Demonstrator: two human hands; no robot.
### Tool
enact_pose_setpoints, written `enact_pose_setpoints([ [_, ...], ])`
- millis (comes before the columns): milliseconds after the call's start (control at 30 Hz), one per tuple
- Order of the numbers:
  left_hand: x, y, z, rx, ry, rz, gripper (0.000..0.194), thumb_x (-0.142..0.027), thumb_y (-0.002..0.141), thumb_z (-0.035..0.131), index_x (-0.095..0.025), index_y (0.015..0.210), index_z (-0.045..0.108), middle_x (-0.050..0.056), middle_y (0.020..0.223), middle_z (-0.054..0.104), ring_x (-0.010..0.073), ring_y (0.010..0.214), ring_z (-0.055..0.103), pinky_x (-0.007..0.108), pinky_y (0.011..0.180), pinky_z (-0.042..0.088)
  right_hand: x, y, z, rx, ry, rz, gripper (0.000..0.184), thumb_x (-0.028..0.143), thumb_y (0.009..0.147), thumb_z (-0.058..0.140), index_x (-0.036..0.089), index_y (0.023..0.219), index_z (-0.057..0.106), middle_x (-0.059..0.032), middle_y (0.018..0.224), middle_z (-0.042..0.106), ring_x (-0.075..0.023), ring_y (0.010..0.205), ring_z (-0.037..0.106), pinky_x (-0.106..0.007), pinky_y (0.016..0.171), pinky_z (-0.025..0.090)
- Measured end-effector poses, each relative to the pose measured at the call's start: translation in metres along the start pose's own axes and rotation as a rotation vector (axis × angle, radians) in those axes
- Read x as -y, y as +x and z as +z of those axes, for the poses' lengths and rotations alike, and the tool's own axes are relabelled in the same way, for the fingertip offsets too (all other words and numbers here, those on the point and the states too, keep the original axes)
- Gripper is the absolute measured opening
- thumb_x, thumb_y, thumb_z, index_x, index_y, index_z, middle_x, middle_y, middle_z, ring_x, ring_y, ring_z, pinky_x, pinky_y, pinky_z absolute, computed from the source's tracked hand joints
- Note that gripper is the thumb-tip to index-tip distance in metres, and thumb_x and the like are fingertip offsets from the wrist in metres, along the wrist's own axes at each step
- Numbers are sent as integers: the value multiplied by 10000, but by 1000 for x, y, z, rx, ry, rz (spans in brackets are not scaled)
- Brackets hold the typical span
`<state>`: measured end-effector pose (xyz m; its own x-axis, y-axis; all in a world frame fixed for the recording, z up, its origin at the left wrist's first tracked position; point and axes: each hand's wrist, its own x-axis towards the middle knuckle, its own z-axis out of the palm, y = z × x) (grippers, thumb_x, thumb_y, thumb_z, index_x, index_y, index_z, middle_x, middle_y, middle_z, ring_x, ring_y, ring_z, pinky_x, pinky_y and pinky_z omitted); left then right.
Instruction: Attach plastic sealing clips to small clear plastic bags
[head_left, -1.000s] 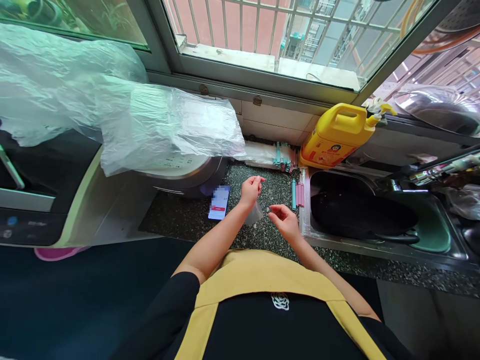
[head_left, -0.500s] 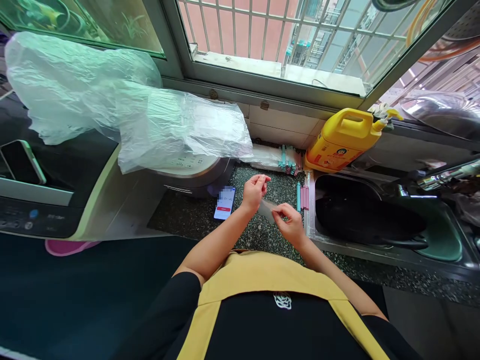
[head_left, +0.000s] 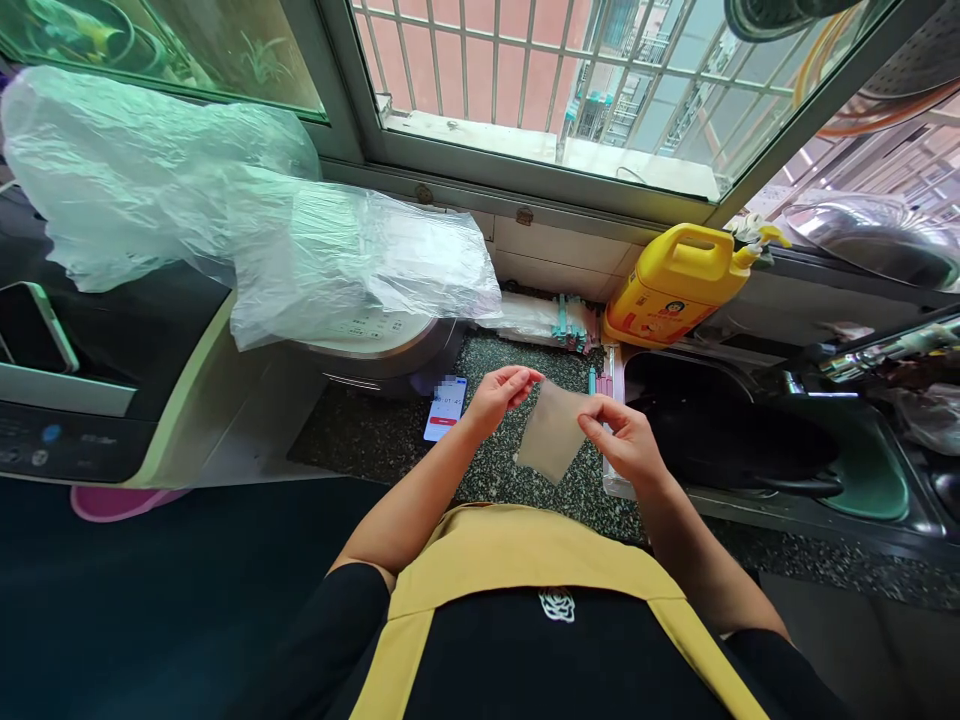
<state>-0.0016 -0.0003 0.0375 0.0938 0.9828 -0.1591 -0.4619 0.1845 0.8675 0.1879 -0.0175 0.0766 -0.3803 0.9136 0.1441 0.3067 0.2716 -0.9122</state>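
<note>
I hold a small clear plastic bag above the speckled counter, my left hand pinching its top left corner and my right hand pinching its top right edge. On the left lies a phone showing "01:45". The label of the far yellow jug is too small to read.

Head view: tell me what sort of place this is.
Most likely a home kitchen: a steel sink holding a dark pan, a yellow detergent jug, and a speckled stone counter under a barred window.
</note>
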Motion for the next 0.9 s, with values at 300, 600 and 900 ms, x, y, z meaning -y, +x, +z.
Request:
enact_pose_setpoints([
  [300, 3, -5, 13, 104, 49, 6, 316, -411, 557, 741, -123, 626, 630, -34, 495, 466, 56, 520, 420, 192, 507, 298, -10, 9, -12, 52, 86, 106, 294, 419, 741, 592, 183, 603, 483, 23, 605, 484, -96, 572, 425, -226, 539, 367],
  [600, 7, -8, 18, -76, 50, 26, 323, -394, 519, 756, -126, 552, 578, -54, 465, 448, 35, 473, 369, 183, 465, 264, -30, 27, -7, -174, -10, 94, 264, 439, 705, 622, 193, 796, 585, 1, 677, 557, -119, 588, 478, -259, 560, 417],
  [900, 5, -6, 18, -248, -73, -2, 358, -371, 520, 767, -136, 519, 497, -83, 392, 384, 3, 348, 275, 179, 374, 171, -26, 14, 32, -175, -187, -64, 152, 349, 772, 581, 203, 816, 583, -19, 766, 594, -130, 642, 519, -284, 619, 454],
])
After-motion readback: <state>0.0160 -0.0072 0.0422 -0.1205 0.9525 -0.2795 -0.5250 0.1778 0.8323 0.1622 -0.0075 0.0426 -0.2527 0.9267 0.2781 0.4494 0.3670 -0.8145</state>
